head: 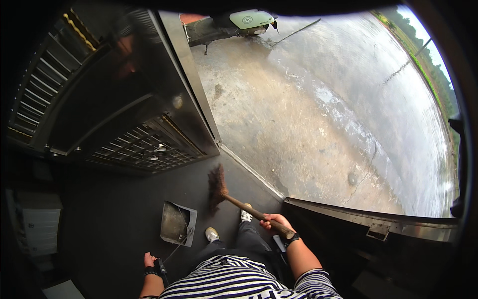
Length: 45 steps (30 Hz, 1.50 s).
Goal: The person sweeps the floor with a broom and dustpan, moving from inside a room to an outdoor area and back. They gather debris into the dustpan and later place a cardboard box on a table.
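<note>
My right hand point(275, 222) grips the wooden handle of a broom point(248, 210) near its thick end. The broom's dark brown fibre head point(216, 190) is low over the dark floor inside the doorway, ahead of my feet and somewhat blurred. At the lower left my left hand point(149, 259) is closed around the end of the thin handle of a metal dustpan point(174, 224). The pan lies on the floor left of my shoes, its inside dull and dirty. Broom head and dustpan are apart.
A metal threshold point(254, 173) crosses from an open metal door with grilles point(149, 145) to the door frame on the right. Outside, a scooter point(246, 24) stands on the concrete ground point(283, 123). White drawers point(41, 231) stand at the far left.
</note>
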Motion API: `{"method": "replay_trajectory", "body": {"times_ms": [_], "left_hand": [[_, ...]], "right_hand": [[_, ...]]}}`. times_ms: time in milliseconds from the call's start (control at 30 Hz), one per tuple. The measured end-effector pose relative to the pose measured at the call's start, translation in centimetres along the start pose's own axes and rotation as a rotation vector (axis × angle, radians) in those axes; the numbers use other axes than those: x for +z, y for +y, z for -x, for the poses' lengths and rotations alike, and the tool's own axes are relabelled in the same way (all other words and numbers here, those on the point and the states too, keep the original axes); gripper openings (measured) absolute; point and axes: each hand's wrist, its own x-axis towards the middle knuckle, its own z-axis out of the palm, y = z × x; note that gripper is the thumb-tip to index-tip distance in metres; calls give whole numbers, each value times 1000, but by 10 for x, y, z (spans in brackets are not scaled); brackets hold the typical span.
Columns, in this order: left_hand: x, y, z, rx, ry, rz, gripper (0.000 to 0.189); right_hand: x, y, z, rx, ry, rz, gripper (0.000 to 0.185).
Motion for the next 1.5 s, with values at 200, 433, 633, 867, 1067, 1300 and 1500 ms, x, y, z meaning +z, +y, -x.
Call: {"method": "replay_trajectory", "body": {"times_ms": [200,433,633,867,1067,1300,1500], "left_hand": [[34,18,-1,95,-42,7,32],[88,22,38,54,129,-29,36],[118,29,37,-120,-57,-178,43],[144,45,27,-152,-199,-303,49],[144,30,29,-170,-192,-267,50],[136,6,30,-132,-196,-248,45],[165,34,34,-30,-71,-153,43]], "right_hand": [[-15,-78,77,-327,375,260,50],[17,-48,106,-469,547,976,81],[6,-18,118,-347,241,535,78],[-32,-37,119,-355,362,344,64],[-34,-62,136,-508,435,526,72],[-42,-59,134,-635,428,513,83],[-73,-74,106,-589,510,440,80]]}}
